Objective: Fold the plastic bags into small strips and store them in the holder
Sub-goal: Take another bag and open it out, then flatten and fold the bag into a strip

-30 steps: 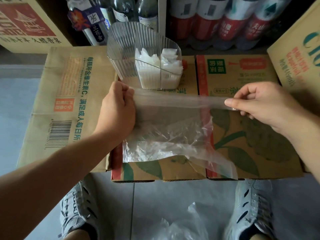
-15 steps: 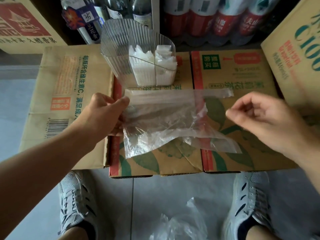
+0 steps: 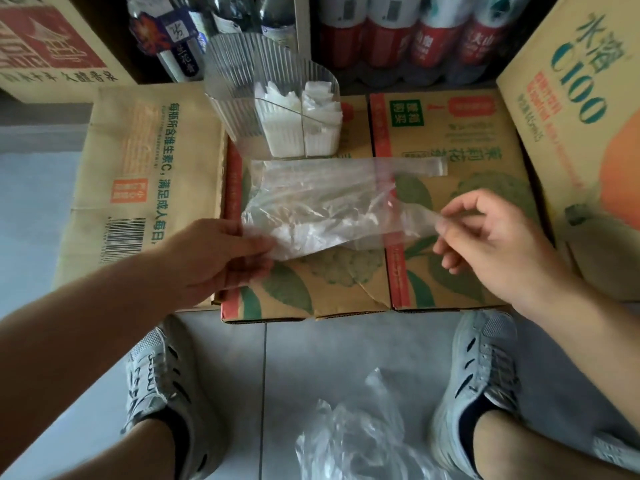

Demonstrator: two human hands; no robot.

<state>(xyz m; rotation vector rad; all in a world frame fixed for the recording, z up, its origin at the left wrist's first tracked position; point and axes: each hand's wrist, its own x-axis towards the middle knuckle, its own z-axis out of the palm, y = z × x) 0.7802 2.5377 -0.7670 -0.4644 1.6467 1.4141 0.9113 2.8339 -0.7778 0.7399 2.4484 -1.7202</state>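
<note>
surface: cardboard boxes (image 3: 346, 285), bottles (image 3: 398, 32) behind
holder (image 3: 242, 81): on boxes, folded strips (image 3: 298, 129) inside
plastic bag (image 3: 318, 202): flat, just in front of holder
left grip (image 3: 207, 258): pinching bag's near-left corner
right grip (image 3: 498, 244): pinching bag's right end

Behind the holder (image 3: 270, 95), your bottles (image 3: 391, 32) run off the top edge. In front of the holder, the fingertips of your left hand (image 3: 214, 251) are hidden under the plastic bag (image 3: 311, 209). Farther in front, the loose bags (image 3: 349, 441) are blurred and cut off by the bottom edge.
</note>
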